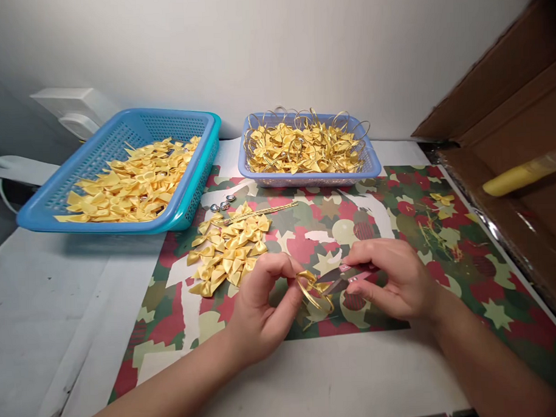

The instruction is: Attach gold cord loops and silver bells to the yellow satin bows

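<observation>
My left hand (265, 303) pinches a yellow ribbon bow (306, 277) with a loop of gold cord. In my right hand (396, 280) is a pair of small scissors (336, 282) with dark blades, the fingers wrapped round its handles. The blade tips point left and meet the bow and cord; whether they touch the cord is hard to see. Left of my left hand lies a pile of yellow bows (231, 252), with a bundle of gold cords (264, 212) across its top. Several small silver bells (224, 205) sit just behind the pile.
At the back left stands a blue basket (36, 211) of yellow bows, nested in a turquoise one. A periwinkle basket (311, 178) holds bows with gold loops. Cord scraps (436, 236) lie right on the patterned sheet (529, 346). A cardboard box (506, 97) borders the right side.
</observation>
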`<state>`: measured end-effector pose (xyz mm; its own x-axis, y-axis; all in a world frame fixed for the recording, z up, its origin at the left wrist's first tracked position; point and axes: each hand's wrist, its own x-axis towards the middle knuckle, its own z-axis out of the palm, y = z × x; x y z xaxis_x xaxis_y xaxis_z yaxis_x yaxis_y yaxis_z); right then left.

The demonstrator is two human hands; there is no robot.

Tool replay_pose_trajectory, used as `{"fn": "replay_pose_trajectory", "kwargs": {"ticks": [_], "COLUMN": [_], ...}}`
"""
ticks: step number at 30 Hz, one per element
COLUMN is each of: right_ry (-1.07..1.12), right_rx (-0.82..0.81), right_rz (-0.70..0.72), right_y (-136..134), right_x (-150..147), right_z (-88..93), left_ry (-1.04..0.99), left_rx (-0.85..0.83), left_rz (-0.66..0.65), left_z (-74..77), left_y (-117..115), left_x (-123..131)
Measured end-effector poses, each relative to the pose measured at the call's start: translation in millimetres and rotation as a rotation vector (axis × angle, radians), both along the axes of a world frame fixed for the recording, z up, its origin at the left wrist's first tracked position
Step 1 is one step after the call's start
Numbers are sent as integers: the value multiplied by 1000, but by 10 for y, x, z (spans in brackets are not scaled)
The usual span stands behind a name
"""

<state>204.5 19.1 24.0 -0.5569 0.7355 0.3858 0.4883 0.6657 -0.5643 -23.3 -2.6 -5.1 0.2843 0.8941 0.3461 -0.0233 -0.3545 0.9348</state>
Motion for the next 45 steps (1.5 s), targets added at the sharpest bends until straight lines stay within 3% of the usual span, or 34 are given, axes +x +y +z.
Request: {"fn": "replay_pose_trajectory", "kwargs": {"ticks": [6, 28, 33, 36, 42, 45], "right_ry": [-5, -86, -12, 39, -192, -313], "right_rx": [9, 130, 131, 64, -88, -31], "right_rz": [-9, -69, -75, -162, -583, -591], "right_y": [0, 3, 9, 31, 204, 285], "right_x": [-20, 6, 10, 19, 73, 90], "right_z": [-22, -6, -15, -42, -256, -376], "left_ry": [58, 68, 48, 29, -21, -19], "left_rx": [62, 10, -7, -41, -163, -301], "left_rz": [-34, -43, -42, -14, 51, 72], "left_z": [-18, -76, -81, -69, 2, 25], "left_y": [17, 1, 5, 1, 20, 50], "left_x": [-33, -57, -56, -43, -13, -11]}}
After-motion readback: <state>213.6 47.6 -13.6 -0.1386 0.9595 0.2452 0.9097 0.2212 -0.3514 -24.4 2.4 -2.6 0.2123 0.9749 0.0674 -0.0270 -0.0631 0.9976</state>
